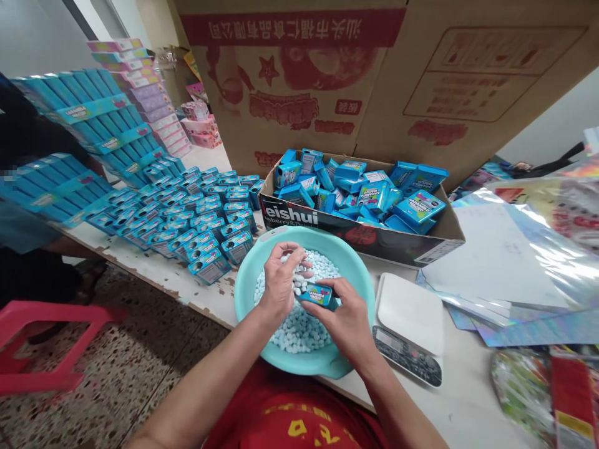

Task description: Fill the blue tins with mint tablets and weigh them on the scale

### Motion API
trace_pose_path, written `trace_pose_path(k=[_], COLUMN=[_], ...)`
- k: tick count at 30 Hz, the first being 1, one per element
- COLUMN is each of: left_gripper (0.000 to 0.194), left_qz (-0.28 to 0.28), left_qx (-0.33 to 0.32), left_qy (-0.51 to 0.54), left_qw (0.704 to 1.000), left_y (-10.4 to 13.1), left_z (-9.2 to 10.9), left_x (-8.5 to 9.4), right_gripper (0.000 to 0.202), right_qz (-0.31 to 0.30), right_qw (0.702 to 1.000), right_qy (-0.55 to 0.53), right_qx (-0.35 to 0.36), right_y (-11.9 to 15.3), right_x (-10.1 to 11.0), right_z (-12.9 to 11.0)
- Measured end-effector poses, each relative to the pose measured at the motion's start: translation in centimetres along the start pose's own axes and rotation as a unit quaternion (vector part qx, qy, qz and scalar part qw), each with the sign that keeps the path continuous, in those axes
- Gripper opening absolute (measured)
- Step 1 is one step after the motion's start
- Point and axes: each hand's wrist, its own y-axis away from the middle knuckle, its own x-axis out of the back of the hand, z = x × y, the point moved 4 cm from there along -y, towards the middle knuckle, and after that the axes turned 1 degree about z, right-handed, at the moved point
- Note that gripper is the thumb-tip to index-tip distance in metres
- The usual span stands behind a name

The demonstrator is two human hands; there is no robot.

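Worn pale table (468, 390) | teal basin (246, 280) | open carton (337, 231) | white scale (409, 312) | upright blue boxes (208, 267) | silvery sheets (496, 262)

Speckled stone-tile floor (135, 349), red plastic stool (51, 318), worn white table (219, 299), pale grey wall (35, 31)

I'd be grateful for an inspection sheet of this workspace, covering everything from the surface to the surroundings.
Surface: pale table, chipped along its left front edge.
Job's things: basin of white pieces; blue box held above it; more small boxes standing in rows at left; open carton of loose blue boxes; scale beside the basin.
Clutter: shiny sheets and packaging at right.
Hands: left hand curled around some white pieces; right hand gripping the blue box.
Cables: nothing seen.
Surroundings: red stool, speckled floor, partly visible person at left.
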Motion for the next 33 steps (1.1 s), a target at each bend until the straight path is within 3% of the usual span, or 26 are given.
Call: trace_pose_path(k=[9,15,24,29,33], left_gripper=[0.029,0.026,0.029,0.032,0.033], left_qz=[-0.034,-0.013,-0.012,-0.049,-0.029], left_qx=[-0.026,-0.070,-0.012,0.005,0.007], left_qy=[-0.036,-0.047,-0.040,-0.040,-0.043], left_qw=[0.998,0.996,0.999,0.998,0.999], left_y=[0.2,0.1,0.0,0.2,0.5], left_z=[0.1,0.3,-0.5,-0.4,-0.9], left_x=[-0.8,-1.0,-1.6,-2.3,-2.4], right_gripper=[0.030,0.029,0.030,0.028,0.028], right_qz=[-0.018,-0.008,-0.003,-0.005,-0.002], right_qw=[0.999,0.999,0.999,0.999,0.999], right_qy=[-0.022,-0.030,-0.029,-0.039,-0.031], right_qx=[-0.019,-0.019,-0.023,-0.026,-0.016], right_y=[-0.1,-0.1,0.1,0.2,0.1], right_x=[-0.1,0.3,0.9,1.1,1.1], right_z=[0.2,-0.1,0.7,0.9,0.6])
